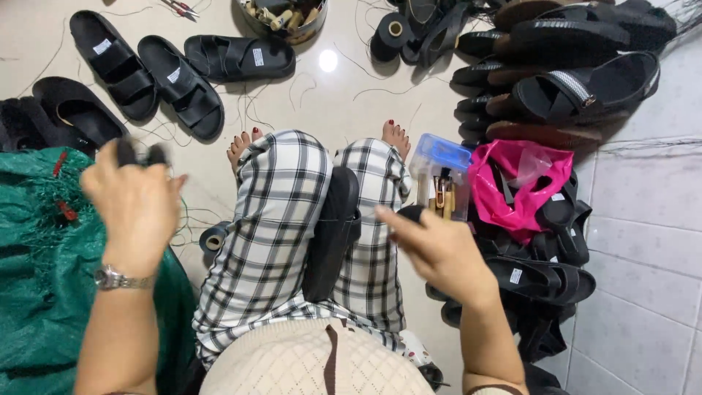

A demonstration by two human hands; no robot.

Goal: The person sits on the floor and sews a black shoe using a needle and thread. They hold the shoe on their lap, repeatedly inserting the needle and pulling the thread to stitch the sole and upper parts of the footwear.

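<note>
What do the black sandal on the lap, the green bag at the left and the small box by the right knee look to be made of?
Black sandal on the lap: probably moulded foam or rubber with a synthetic strap; matte with a soft sheen.
Green bag: woven plastic mesh, by its net texture and frayed green threads.
Small box: clear hard plastic with a blue lid; the contents show through its wall.

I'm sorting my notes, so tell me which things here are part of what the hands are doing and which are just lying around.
In use:
- left hand, gripping a small black piece
- right hand
- black sandal on the lap

Lying about:
- sandals on the floor
- sandal pile
- pink bag
- black thread spool
- green sack
</note>
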